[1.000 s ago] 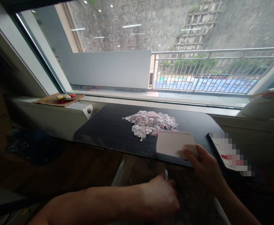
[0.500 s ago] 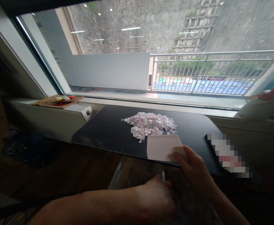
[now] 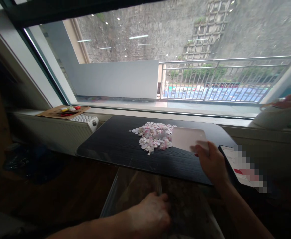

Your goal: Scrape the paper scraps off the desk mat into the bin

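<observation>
A heap of small pink and white paper scraps (image 3: 154, 135) lies on a black table (image 3: 118, 146) by the window. My right hand (image 3: 210, 161) grips a flat white scraper card (image 3: 187, 138) and holds it against the right side of the heap. Below the table's near edge, my left hand (image 3: 150, 215) is closed on the rim of a clear plastic bag or bin (image 3: 125, 196); a thin stick-like thing shows above its fingers.
A phone or tablet with a lit screen (image 3: 237, 164) lies at the table's right end. A white pot (image 3: 275, 116) stands on the sill at right. On the radiator (image 3: 83, 119) at left rests a cardboard piece with small coloured items (image 3: 63, 111).
My right hand has carried the scraper from the near edge of the table up to the right side of the heap. The scraps are pushed into a tighter pile. My left hand dropped lower.
</observation>
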`<control>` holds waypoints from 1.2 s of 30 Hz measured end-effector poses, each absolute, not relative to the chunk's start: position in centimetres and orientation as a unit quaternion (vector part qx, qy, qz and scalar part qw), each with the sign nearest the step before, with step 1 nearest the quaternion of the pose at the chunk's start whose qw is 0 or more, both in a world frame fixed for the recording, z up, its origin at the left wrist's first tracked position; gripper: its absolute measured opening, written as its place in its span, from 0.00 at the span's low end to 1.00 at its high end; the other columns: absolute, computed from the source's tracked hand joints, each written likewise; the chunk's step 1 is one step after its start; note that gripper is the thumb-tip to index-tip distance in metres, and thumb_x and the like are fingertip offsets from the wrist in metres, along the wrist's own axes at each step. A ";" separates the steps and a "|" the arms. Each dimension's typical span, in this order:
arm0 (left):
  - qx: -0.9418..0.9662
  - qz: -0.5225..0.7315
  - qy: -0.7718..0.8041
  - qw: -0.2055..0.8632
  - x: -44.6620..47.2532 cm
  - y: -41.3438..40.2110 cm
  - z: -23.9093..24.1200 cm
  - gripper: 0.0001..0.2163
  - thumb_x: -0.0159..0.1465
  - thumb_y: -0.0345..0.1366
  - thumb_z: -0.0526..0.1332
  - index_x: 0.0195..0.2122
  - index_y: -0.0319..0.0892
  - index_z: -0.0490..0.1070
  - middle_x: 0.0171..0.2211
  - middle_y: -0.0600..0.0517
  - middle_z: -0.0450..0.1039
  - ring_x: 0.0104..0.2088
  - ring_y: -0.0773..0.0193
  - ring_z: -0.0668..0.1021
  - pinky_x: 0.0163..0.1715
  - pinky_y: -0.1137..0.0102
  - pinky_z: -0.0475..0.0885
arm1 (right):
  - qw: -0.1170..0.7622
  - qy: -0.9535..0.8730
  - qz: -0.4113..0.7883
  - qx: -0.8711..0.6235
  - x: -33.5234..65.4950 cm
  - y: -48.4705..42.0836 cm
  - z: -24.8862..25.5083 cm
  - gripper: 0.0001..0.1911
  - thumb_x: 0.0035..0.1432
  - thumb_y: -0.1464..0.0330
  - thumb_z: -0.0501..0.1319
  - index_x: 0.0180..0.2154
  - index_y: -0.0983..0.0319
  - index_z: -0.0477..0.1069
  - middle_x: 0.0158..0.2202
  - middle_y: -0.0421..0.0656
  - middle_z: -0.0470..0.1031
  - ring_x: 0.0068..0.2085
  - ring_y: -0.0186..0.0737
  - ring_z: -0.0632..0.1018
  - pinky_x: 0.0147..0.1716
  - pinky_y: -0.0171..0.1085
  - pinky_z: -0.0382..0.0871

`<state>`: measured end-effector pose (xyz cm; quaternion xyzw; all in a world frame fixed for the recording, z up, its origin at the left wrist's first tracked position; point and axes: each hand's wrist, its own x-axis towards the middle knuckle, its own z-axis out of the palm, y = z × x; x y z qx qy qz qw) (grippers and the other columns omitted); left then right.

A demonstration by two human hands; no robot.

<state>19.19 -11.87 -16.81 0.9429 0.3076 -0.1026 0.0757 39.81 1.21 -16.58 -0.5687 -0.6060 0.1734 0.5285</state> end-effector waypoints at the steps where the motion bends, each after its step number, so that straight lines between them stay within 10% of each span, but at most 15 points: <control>1: 0.943 -0.100 0.310 0.075 19.2 -11.8 -17.1 0.07 0.61 0.32 0.68 0.27 0.41 0.73 0.32 0.51 0.74 0.40 0.58 0.73 0.24 0.64 0.58 | 0.521 -0.615 0.174 -0.565 39.5 1.6 -16.8 0.19 0.56 0.53 0.58 0.40 0.61 0.73 0.34 0.49 0.82 0.33 0.48 0.81 0.35 0.45 0.74; 36: 0.943 -0.085 0.312 0.074 19.6 -11.5 -19.5 0.10 0.63 0.35 0.67 0.25 0.39 0.73 0.30 0.50 0.74 0.39 0.60 0.72 0.20 0.67 0.49 | 0.471 -0.625 0.070 -0.618 41.9 0.6 -16.6 0.17 0.57 0.56 0.56 0.40 0.59 0.73 0.31 0.48 0.81 0.32 0.50 0.80 0.30 0.42 0.70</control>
